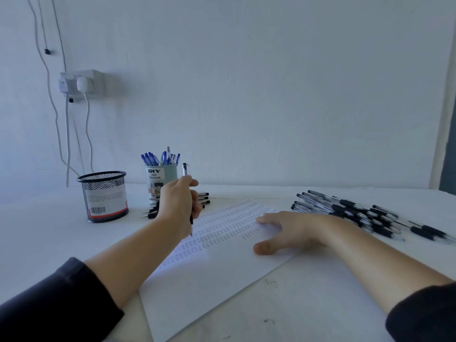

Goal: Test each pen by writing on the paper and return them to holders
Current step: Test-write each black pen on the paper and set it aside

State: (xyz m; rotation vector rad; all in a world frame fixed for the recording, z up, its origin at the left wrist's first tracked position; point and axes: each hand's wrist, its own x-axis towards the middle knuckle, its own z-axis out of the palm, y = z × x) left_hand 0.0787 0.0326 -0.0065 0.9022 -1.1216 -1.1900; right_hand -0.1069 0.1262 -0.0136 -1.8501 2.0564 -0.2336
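Left hand: the left hand [179, 206] has its fingers curled round a black pen [186, 191], held nearly upright, clicker end up, tip [191, 234] down at the paper [217, 275].
Tip: it looks to be on or just above the sheet; I cannot tell which from here.
Right hand: the right hand [291, 230] lies flat, fingers straight and slightly spread, thumb out, pressing the paper to the desk [320, 304]. It holds nothing.
Step in hand: my guess is a test mark with this pen, added to the rows of small scribbles [234, 218] already on the sheet.
Doing it well: keep the flat hand down so the sheet cannot slide, press lightly, and make the mark in bare paper just below the last row, so a faint or dry line shows plainly.
Behind the left hand: a small pile of black pens [202, 199] on the desk, partly hidden, and behind it a pale cup [160, 178] full of blue pens [160, 157].
Left of that hand: a black mesh holder [104, 196], which looks empty, though its bottom is hard to see.
Beyond the right hand: a loose heap of black pens [357, 215], well apart from both holders.
Where this pen goes: likely the mesh holder, since the cup carries blue ones, but that is only my reading.
Risk: the sleeve [56, 307] or forearm dragging over wet ink.
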